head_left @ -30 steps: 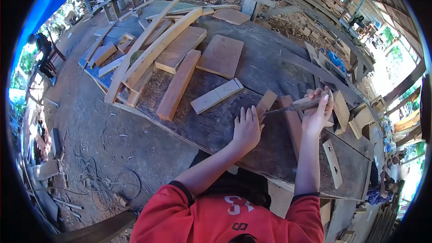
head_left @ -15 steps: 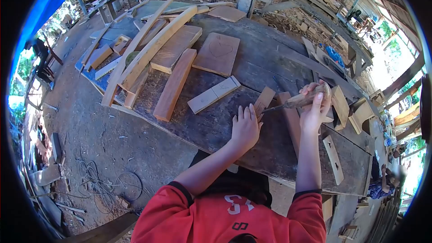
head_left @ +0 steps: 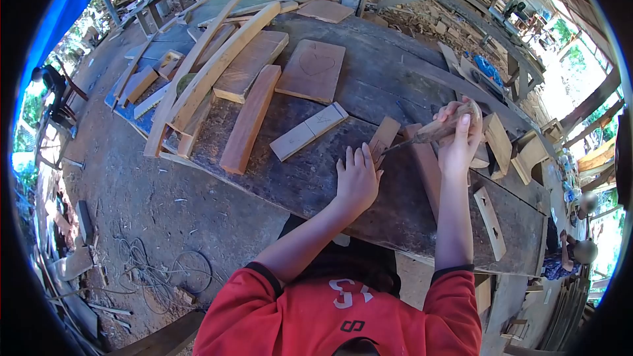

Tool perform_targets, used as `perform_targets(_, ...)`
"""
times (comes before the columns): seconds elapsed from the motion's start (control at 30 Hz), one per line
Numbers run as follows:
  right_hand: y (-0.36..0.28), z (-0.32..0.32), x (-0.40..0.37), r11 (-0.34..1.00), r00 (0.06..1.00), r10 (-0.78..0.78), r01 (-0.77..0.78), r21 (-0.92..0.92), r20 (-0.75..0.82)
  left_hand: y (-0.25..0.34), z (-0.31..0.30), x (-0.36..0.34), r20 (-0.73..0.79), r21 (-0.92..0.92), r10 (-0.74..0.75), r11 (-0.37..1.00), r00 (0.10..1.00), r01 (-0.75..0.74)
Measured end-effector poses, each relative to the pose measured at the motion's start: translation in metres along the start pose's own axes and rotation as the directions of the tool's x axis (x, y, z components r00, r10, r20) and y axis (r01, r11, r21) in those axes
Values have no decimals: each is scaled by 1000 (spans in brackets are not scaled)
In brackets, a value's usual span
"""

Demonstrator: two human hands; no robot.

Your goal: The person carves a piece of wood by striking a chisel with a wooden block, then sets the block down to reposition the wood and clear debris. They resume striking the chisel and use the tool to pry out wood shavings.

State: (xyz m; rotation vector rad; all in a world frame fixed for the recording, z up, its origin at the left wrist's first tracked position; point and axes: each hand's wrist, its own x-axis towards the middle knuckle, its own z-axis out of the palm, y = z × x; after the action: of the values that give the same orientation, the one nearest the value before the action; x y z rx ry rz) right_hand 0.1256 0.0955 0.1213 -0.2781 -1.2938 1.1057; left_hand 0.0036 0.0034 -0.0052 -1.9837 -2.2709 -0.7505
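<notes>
My right hand is closed around the thick wooden handle of a chisel-like tool, whose dark blade points left and down. The blade's end meets a small brown wood block on the workbench. Over the near end of that block lies my left hand, fingers extended and pressing on it. A longer reddish wood bar lies beneath the tool, between the hands. To the left rests a pale block with pencil marks. Further back is a flat board with a heart drawn on it.
Curved wood strips and a reddish curved bar lie at the bench's left. Angled wood pieces and a slotted pale strip are at the right. Another person is at the far right.
The view has shifted slightly, moving the bench items a little left and up. Both hands keep nearly the same places, the tool still against the small block.
</notes>
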Motion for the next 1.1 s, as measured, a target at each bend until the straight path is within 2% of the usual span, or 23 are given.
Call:
perform_targets(0.17, -3, 6, -8, 997, 988, -61, 68, -39, 145, 1, -1, 0, -18, 4, -10, 1000, 1000, 10)
perform_targets(0.4, -5, 12, -21, 996, 983, -81, 85, -14, 162, 0, 1, 0, -24, -33, -5, 999, 1000, 5)
perform_targets(0.5, -5, 12, -22, 996, 985, -80, 83, -13, 154, 2, -1, 0, 21, -51, -21, 998, 1000, 22)
perform_targets(0.6, -4, 8, -19, 998, 985, -64, 66, -11, 163, 4, -8, 1, 42, 8, -22, 1000, 999, 22)
perform_targets(0.63, -5, 6, -18, 997, 985, -72, 76, -16, 159, 6, -15, 3, 92, 16, -52, 999, 994, 51)
perform_targets(0.7, -8, 4, -16, 998, 979, -10, 23, -66, 202, 11, -29, 11, 140, 24, -68, 998, 988, 65)
perform_targets(0.73, -11, 2, -14, 999, 968, 39, -38, -8, 249, 14, -36, 22, 74, -37, -35, 999, 997, 38)
perform_targets(0.77, -17, 2, -13, 999, 970, 33, -31, -13, 243, 17, -44, 33, 7, -97, -7, 995, 1000, 8)
perform_targets(0.8, -26, 6, -10, 992, 951, 121, -109, -56, 286, 18, -52, 44, -205, -205, 88, 970, 975, -131)
perform_targets(0.83, -33, 7, -7, 977, 923, 209, -184, -104, 323, 20, -59, 58, -207, -209, 99, 967, 973, -143)
perform_targets(0.87, -36, 3, -4, 956, 914, 262, -201, -214, 309, 22, -65, 72, -197, -382, 225, 879, 954, -286)
perform_targets(0.9, -40, 2, -1, 956, 919, 255, -193, -222, 300, 26, -71, 83, -208, -541, 347, 738, 915, -403)
perform_targets(0.93, -43, 2, 2, 902, 923, 263, -133, -411, 279, 30, -77, 91, -252, -609, 386, 649, 887, -456)
perform_targets(0.97, -46, 2, 3, 809, 928, 269, -72, -584, 259, 37, -81, 91, -256, -613, 394, 640, 883, -463)
perform_targets(1.0, -54, 3, 4, 776, 910, 348, -145, -613, 224, 44, -90, 92, -271, -729, 382, 517, 883, -448)
perform_targets(1.03, -56, 0, 4, 774, 914, 343, -143, -616, 218, 49, -94, 92, -281, -824, 370, 381, 886, -420)
perform_targets(1.1, -58, -9, 2, 649, 897, 289, 73, -757, 334, 52, -79, 97, -285, -811, 344, 411, 895, -417)
